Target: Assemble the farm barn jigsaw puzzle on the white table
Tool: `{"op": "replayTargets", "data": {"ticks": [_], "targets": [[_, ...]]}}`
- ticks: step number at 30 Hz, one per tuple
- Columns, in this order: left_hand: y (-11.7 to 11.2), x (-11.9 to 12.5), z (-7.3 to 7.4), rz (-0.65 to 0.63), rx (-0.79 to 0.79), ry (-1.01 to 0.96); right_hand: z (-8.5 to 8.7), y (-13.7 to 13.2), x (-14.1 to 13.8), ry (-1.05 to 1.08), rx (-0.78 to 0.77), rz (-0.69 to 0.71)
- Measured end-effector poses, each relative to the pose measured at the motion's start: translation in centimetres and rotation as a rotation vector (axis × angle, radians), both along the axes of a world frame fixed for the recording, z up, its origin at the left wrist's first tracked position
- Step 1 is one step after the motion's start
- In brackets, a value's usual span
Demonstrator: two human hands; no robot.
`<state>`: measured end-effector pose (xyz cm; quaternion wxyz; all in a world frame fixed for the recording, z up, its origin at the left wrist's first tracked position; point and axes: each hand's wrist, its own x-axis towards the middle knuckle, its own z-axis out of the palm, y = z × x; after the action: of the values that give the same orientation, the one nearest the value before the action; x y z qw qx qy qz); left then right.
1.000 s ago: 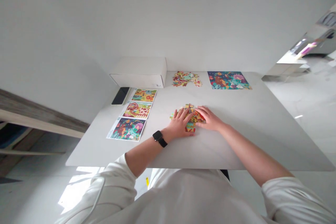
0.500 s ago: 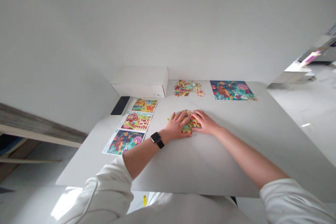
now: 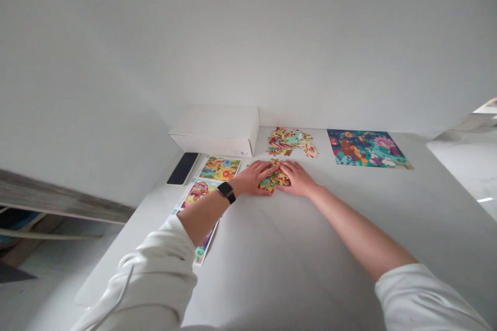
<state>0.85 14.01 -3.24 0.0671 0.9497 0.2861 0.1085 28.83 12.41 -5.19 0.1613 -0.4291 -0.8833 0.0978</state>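
A heap of colourful jigsaw puzzle pieces (image 3: 275,181) lies on the table between my two hands. My left hand (image 3: 254,178), with a black watch at the wrist, rests on the heap's left side, fingers stretched out. From the right, my right hand (image 3: 298,178) lies against the heap with its fingers extended. The fingertips of both hands nearly meet over the far side and hide part of the pieces. Behind them is a second heap of puzzle pieces (image 3: 291,140), which neither hand touches.
A white box (image 3: 217,129) stands against the wall. Left of my hands are a phone (image 3: 182,168) and a sheet of printed pictures (image 3: 219,167), partly covered by my left arm. An assembled-looking forest picture (image 3: 367,149) lies at the back right of the white table (image 3: 295,269).
Both hands and the heap between them have moved left and away from me, closer to the box and the picture sheet. The camera view has shifted too.
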Motion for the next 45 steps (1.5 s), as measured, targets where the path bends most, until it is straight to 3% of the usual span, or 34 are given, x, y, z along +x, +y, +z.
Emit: {"op": "replayTargets", "data": {"ticks": [5,9,14,18,25,30,35,45], "targets": [[2.1,-1.0,0.2,-0.049,0.016,-0.005,0.4,1.1,-0.9,0.001,-0.012,-0.024],[1.6,-1.4,0.9,-0.037,0.013,-0.014,0.4,1.1,-0.9,-0.001,-0.028,-0.016],[-0.9,-0.2,0.8,0.151,-0.001,-0.03,-0.4,1.0,-0.6,0.01,-0.003,-0.018],[-1.4,0.7,0.1,0.258,-0.011,-0.041,-0.7,0.8,-1.0,0.017,0.01,-0.019],[-0.8,0.4,0.0,0.162,0.014,-0.087,0.4,0.0,-1.2,0.033,0.029,-0.009],[-0.7,0.3,0.0,0.215,0.016,-0.046,0.5,-0.1,-1.1,0.015,0.013,-0.074],[-0.3,-0.6,0.5,0.18,0.017,-0.034,0.3,0.2,-1.7,0.021,-0.001,-0.053],[-0.1,-1.5,0.6,0.241,0.049,0.0,1.6,0.0,-3.7,-0.065,-0.038,-0.072]]}}
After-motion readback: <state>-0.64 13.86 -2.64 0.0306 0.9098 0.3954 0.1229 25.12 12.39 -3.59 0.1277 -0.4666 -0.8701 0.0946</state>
